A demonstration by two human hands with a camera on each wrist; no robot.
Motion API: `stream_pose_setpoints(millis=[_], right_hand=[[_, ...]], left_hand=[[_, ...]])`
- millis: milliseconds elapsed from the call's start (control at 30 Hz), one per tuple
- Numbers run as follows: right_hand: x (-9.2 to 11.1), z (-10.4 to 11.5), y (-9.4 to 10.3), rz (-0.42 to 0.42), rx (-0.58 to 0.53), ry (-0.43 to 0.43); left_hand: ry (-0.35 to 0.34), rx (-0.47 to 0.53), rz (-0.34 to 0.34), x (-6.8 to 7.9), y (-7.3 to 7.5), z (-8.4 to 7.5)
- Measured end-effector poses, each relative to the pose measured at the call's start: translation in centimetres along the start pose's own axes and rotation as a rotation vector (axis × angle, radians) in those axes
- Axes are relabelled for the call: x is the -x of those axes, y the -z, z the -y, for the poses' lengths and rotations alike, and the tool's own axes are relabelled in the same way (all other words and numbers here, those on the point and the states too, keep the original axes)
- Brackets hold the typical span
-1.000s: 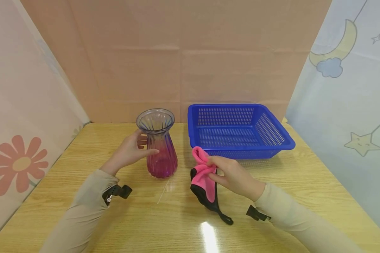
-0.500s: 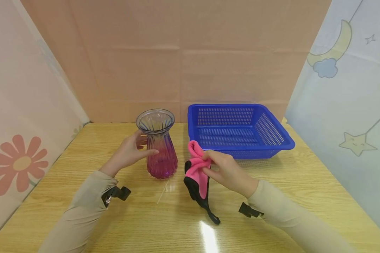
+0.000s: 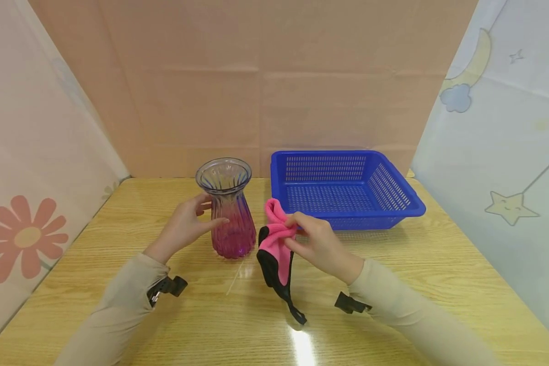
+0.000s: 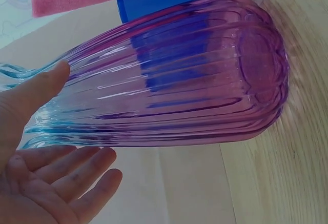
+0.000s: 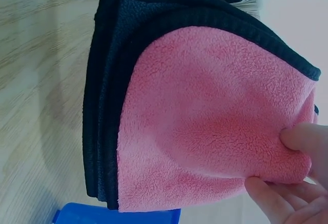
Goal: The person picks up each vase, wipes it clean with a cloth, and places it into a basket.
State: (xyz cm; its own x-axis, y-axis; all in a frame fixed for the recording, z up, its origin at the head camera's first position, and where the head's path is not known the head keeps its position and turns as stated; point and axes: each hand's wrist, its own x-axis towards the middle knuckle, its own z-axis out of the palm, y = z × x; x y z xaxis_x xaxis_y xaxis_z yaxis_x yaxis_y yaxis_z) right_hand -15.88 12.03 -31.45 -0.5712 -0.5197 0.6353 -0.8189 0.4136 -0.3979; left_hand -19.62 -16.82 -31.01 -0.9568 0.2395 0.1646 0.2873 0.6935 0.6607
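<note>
A ribbed glass vase, bluish at its flared mouth and purple-pink below, stands upright on the wooden table. My left hand holds it around the narrow upper part. In the left wrist view the thumb lies along the glass, with the fingers on the opposite side. Just right of the vase, my right hand pinches a fleecy pink cloth with black edging between thumb and fingers. The cloth hangs folded, and a black loop dangles from its bottom corner.
Behind the cloth sits a blue perforated plastic basket, with nothing in it. A plain peach backdrop closes off the far side, and patterned sheets line the left and right sides. Light glares off the tabletop near the front.
The right hand has carried the cloth leftward and slightly upward, closer to the vase. The left hand and the vase have stayed almost in place.
</note>
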Motion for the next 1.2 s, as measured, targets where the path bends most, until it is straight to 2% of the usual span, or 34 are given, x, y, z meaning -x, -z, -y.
stream_pose_setpoints(millis=[200,400,933,1200], right_hand=[[-0.5,0.3,-0.2,-0.039,0.0,-0.029],[-1.4,0.5,-0.5,-0.074,-0.049,-0.097],[-4.6,1.1,-1.4,-0.197,-0.267,-0.251],[-5.4,1.0,-1.7,-0.266,-0.303,-0.284]], left_hand=[[-0.009,-0.035,-0.056,0.4,-0.2,-0.5],[-0.002,-0.046,-0.093,0.7,-0.3,-0.6],[0.009,-0.058,-0.107,0.9,-0.3,-0.9],[-0.002,-0.062,-0.115,0.8,-0.3,-0.8]])
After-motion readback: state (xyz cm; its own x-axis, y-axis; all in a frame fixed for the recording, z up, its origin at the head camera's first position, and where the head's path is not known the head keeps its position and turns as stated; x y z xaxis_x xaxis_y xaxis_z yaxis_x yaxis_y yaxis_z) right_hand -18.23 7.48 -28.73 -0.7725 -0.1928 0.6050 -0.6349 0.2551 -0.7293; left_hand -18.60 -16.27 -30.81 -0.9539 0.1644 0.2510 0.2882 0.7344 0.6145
